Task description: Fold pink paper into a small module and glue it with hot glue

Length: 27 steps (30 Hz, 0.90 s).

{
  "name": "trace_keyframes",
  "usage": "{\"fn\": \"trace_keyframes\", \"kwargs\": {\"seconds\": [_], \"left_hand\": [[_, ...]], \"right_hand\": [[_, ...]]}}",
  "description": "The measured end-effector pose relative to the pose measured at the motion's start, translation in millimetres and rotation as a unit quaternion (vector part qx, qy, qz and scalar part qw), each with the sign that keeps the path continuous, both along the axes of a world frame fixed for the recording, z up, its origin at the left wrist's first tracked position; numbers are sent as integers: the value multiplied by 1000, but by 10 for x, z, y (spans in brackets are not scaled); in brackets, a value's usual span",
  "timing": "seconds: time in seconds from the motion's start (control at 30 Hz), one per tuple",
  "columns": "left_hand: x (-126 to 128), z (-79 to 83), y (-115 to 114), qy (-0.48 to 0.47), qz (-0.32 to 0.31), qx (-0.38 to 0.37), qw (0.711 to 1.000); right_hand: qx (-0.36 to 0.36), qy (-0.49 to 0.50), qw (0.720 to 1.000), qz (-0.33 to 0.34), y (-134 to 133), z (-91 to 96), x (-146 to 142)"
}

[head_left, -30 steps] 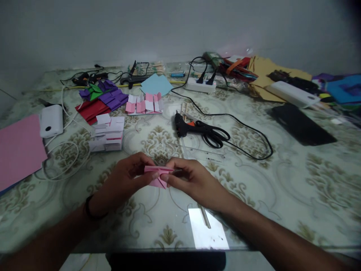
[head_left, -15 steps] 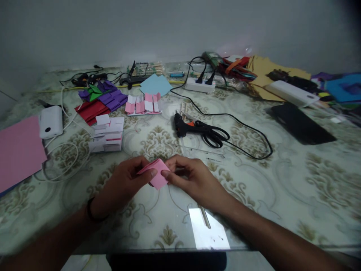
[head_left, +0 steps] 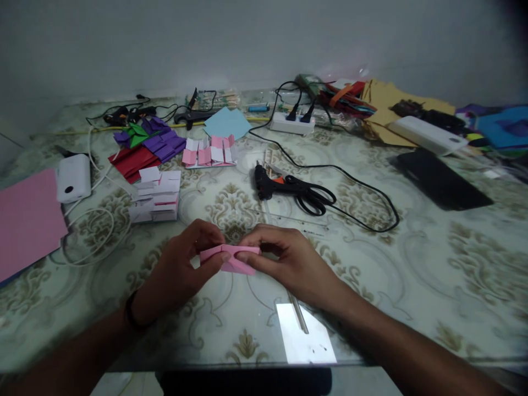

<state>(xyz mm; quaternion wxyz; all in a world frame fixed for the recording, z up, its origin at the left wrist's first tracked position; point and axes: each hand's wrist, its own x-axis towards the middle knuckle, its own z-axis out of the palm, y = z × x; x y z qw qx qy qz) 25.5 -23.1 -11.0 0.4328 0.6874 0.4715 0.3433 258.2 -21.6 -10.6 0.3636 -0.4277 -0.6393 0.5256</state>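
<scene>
Between my two hands is a folded pink paper (head_left: 237, 265), held just above the table near its front middle. My left hand (head_left: 187, 264) pinches its left end, with the thumb on the near face and the fingers behind. On the other end, my right hand (head_left: 284, 258) grips the paper the same way, thumb tip close to the left thumb. Part of the paper is hidden by both thumbs. Beyond the hands lie a black glue gun (head_left: 264, 184) and black-handled scissors (head_left: 317, 198), partly overlapping.
White folded papers (head_left: 159, 192), pink-and-white folded pieces (head_left: 210, 152) and purple folded pieces (head_left: 165, 144) lie at left and back. Pink sheets (head_left: 31, 220) and a white power bank (head_left: 73, 179) are far left. A power strip (head_left: 292, 124) stands behind; a black phone-like slab (head_left: 443, 179) lies right.
The pink paper has turned from a diamond-like shape to a wide, flatter one with its top edge level. Both hands keep their hold and have shifted only slightly.
</scene>
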Motion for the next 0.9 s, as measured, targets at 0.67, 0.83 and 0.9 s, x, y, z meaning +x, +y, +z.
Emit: {"fn": "trace_keyframes", "kwargs": {"seconds": [0.67, 0.83, 0.9], "left_hand": [[32, 135, 0, 70, -41, -31, 996], [-13, 161, 20, 73, -44, -36, 996], [-28, 171, 33, 71, -47, -43, 995]], "right_hand": [[47, -21, 999, 18, -39, -25, -52], [6, -16, 1000, 21, -19, 8, -3], [-10, -15, 999, 27, -6, 34, 24]]}}
